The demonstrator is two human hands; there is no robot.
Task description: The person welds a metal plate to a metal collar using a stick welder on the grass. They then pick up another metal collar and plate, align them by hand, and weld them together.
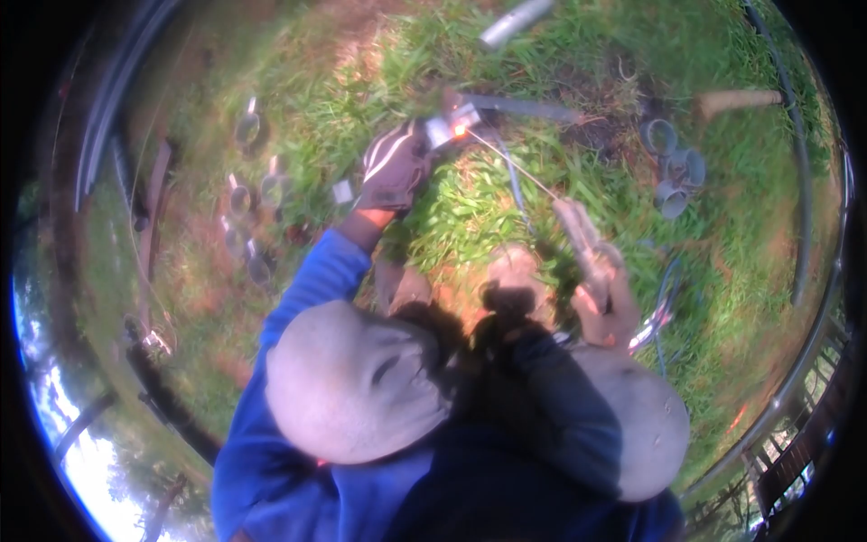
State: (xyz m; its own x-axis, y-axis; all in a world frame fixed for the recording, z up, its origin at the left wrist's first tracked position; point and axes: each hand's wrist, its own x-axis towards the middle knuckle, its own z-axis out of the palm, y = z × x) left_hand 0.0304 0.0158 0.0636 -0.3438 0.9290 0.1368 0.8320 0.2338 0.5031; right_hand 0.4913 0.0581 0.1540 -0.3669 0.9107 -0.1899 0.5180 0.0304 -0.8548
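Observation:
My left hand (395,169), in a dark glove with pale stripes, is closed at the near end of a small metal piece (440,134). The fingertips are blurred against the metal. My right hand (612,303) is wrapped around a welding electrode holder (582,237). From the holder a thin welding rod (513,164) slants up and left to the metal piece. Where the rod's tip meets the metal, a bright orange spot (461,130) glows. A flat grey bar (528,109) extends right from beside that piece.
Short pipe pieces with tabs (239,200) are scattered on the grass at left. More short pipes (675,169) cluster at right, below a wooden handle (736,102). A metal tube (517,22) lies at the top. A cable (666,294) runs beside my right hand.

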